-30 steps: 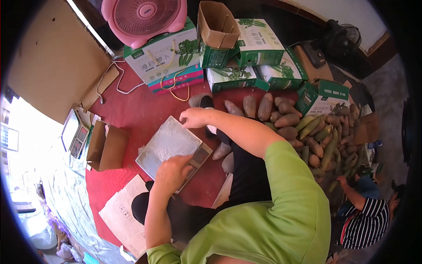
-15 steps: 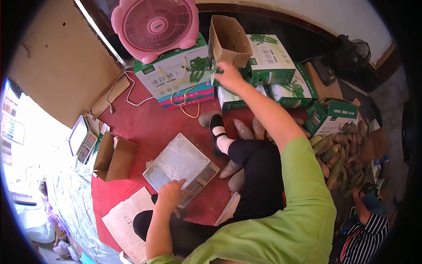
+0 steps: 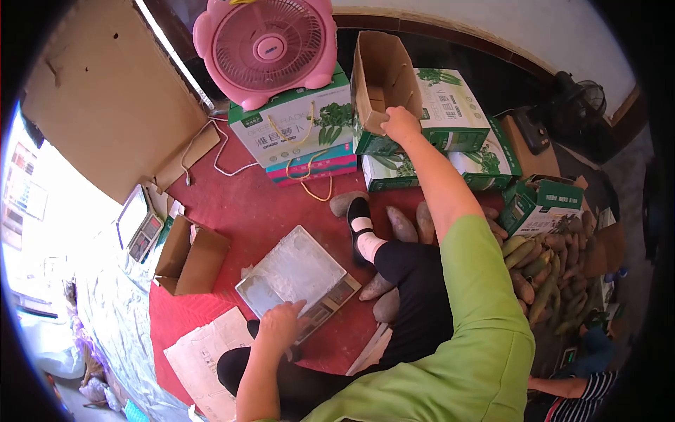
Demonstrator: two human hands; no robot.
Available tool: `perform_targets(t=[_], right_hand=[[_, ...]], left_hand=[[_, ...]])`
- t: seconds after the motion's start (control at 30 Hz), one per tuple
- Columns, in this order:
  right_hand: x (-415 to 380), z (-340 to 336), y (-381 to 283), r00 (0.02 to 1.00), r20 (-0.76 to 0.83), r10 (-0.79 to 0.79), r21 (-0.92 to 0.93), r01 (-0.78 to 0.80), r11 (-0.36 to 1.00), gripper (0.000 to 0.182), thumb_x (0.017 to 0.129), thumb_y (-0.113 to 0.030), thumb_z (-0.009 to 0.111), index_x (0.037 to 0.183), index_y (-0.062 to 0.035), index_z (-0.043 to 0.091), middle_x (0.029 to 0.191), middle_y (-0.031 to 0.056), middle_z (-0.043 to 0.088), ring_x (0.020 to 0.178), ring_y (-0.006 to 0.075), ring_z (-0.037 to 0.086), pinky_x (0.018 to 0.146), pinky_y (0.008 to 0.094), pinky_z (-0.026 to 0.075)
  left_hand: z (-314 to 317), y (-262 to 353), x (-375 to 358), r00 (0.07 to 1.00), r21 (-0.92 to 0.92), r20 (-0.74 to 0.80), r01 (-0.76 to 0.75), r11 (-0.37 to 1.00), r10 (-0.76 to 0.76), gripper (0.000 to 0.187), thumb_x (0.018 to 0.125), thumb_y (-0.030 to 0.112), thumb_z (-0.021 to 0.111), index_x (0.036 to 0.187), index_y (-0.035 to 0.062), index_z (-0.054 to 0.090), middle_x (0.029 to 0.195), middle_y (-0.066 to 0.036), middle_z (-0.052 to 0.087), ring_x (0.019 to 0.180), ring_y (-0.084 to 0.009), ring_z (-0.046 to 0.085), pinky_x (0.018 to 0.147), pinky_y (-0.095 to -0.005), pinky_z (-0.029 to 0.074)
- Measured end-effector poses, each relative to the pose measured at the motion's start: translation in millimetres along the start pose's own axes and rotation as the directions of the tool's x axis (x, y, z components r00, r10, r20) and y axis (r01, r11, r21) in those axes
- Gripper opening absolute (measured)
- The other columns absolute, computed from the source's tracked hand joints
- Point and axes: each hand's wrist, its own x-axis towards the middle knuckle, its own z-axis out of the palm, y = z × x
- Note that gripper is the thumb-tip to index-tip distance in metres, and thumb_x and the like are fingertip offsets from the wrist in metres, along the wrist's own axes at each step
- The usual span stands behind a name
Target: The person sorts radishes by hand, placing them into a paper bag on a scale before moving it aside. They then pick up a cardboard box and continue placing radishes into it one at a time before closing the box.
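Observation:
My right hand [image 3: 403,125] is stretched far forward, its fingers closed on the near rim of an open brown cardboard box [image 3: 370,111]. That box stands tilted among green-and-white printed cartons. Low in front of me, my left hand [image 3: 278,326] hovers at the near edge of a weighing scale [image 3: 295,266], index finger extended and nothing in its grasp. A cloudy, crinkled plastic cover lies over the scale's plate. Sweet potatoes [image 3: 401,224] lie on the red floor beside my foot.
A pink fan [image 3: 270,49] sits on a printed carton [image 3: 281,133]. On the left stand a small open cardboard box [image 3: 202,264] and another scale [image 3: 144,228]. Sweet potatoes [image 3: 545,274] are heaped at right, near a person in a striped sleeve [image 3: 596,388]. Flat cardboard [image 3: 204,355] lies at lower left.
My right hand has come onto the rim of the brown box from just in front of it. My left hand stays by the scale. The view has shifted slightly, and the other person's arm has lowered.

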Motion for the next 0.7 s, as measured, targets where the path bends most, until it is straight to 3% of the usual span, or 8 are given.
perform_targets(t=[0.03,0.1,0.2,0.4,0.53,0.63,0.67,0.7], right_hand=[[-4,3,2,1.0,0.0,0.001,-0.003,-0.001,1.0,0.031,0.078,-0.021,0.065,0.105,-0.0087,0.059,0.112,0.0155,0.058,0.105,0.0357,0.057,0.087,0.0436,0.047],[-12,8,6,0.996,-0.087,0.014,0.046,-0.01,0.999,0.02,0.08,-0.025,0.063,0.092,-0.0083,0.062,0.096,0.0148,0.064,0.097,0.0356,0.06,0.083,0.0442,0.048],[-34,0,17,0.992,-0.12,-0.033,0.006,0.034,0.999,0.023,0.081,-0.029,0.059,0.089,-0.0077,0.059,0.09,0.0163,0.064,0.091,0.0373,0.06,0.077,0.0466,0.047],[-92,-30,50,0.985,-0.149,-0.087,0.038,0.094,0.995,0.023,0.082,-0.029,0.057,0.087,-0.0074,0.058,0.089,0.0185,0.063,0.089,0.0394,0.059,0.074,0.0494,0.045],[-138,-47,85,0.983,-0.153,-0.106,0.183,0.134,0.974,0.022,0.079,-0.025,0.06,0.085,-0.0037,0.057,0.085,0.0209,0.061,0.084,0.0407,0.057,0.071,0.0466,0.044],[-174,-77,96,0.996,-0.083,-0.032,0.394,0.062,0.917,0.018,0.077,-0.014,0.061,0.09,-0.0017,0.06,0.075,0.0141,0.062,0.073,0.0264,0.062,0.064,0.0372,0.047],[-187,-92,93,0.995,-0.098,-0.014,0.447,0.056,0.893,0.018,0.075,-0.01,0.06,0.09,-0.0007,0.061,0.072,0.0109,0.061,0.069,0.0182,0.061,0.062,0.0327,0.047],[-188,-99,106,0.982,-0.174,-0.068,0.404,0.134,0.905,0.018,0.074,-0.01,0.059,0.089,-0.0008,0.061,0.072,0.0111,0.061,0.069,0.0177,0.061,0.062,0.0323,0.047]], left_hand=[[2,-1,-1,1.0,-0.002,0.001,-0.003,1.0,0.003,0.037,0.08,0.024,0.064,0.116,0.0134,0.059,0.096,-0.015,0.064,0.091,-0.0341,0.06,0.078,-0.0431,0.049],[5,-4,-2,0.999,-0.018,-0.033,-0.018,1.0,0.017,0.038,0.08,0.024,0.065,0.116,0.0135,0.059,0.095,-0.015,0.064,0.09,-0.0342,0.06,0.078,-0.0431,0.049],[6,-4,-7,0.999,-0.016,-0.034,0.013,1.0,-0.013,0.038,0.079,0.024,0.065,0.115,0.0132,0.059,0.094,-0.015,0.064,0.09,-0.0343,0.061,0.078,-0.0433,0.048],[10,-13,-21,0.998,-0.038,-0.063,0.014,0.999,-0.016,0.039,0.08,0.025,0.064,0.117,0.0124,0.058,0.097,-0.016,0.063,0.094,-0.0345,0.06,0.08,-0.0436,0.048],[13,-17,-30,0.997,-0.068,-0.062,0.046,0.997,-0.051,0.039,0.081,0.025,0.063,0.118,0.0126,0.058,0.102,-0.017,0.063,0.097,-0.0349,0.059,0.083,-0.0436,0.047],[11,-18,-34,0.996,-0.085,-0.078,0.03,0.996,-0.037,0.04,0.082,0.025,0.063,0.119,0.0126,0.057,0.105,-0.017,0.062,0.099,-0.0351,0.058,0.085,-0.0439,0.047],[11,-18,-35,0.996,-0.089,-0.073,0.037,0.995,-0.044,0.04,0.082,0.025,0.063,0.119,0.0126,0.057,0.106,-0.017,0.062,0.1,-0.0351,0.058,0.085,-0.0442,0.046],[11,-17,-37,0.997,-0.093,-0.067,0.043,0.995,-0.049,0.04,0.082,0.025,0.062,0.12,0.0125,0.057,0.107,-0.016,0.062,0.101,-0.0351,0.057,0.085,-0.0444,0.046]])
